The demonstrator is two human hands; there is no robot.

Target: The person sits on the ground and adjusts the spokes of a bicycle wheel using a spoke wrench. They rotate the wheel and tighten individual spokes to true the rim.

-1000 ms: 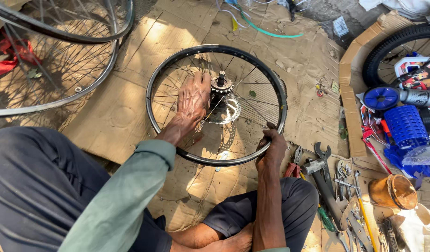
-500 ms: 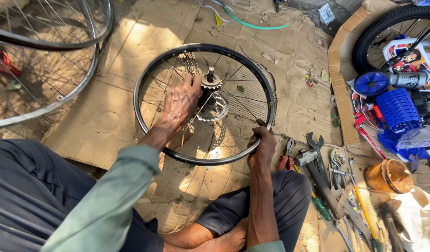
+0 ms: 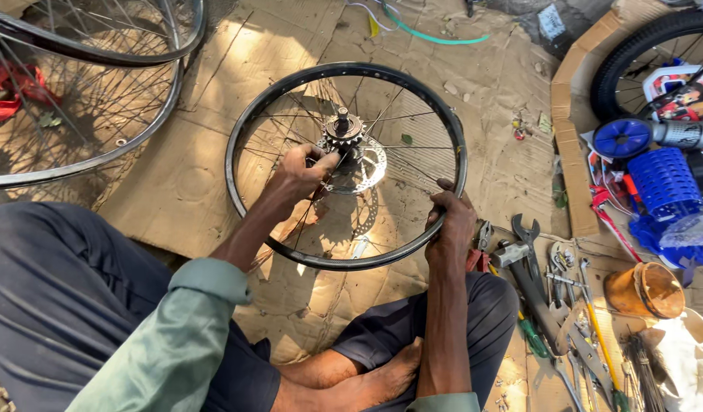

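Cardboard sheets [image 3: 214, 152] on ground, bearing black wheel [image 3: 248, 122]. Left hand [image 3: 302, 172] pinching spokes [image 3: 290, 130] near hub [image 3: 344, 130]; right hand [image 3: 452, 221] clasping rim.

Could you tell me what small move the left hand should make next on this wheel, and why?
Probably seat the spoke at the hub. The left hand pinches among the spokes beside the hub, while the right hand steadies the rim flat on the cardboard.

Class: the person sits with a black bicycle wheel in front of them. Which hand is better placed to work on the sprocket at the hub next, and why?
Probably the left hand: its fingers already reach among the spokes beside the sprocket. The right hand grips the rim at the near edge, steadying the wheel.
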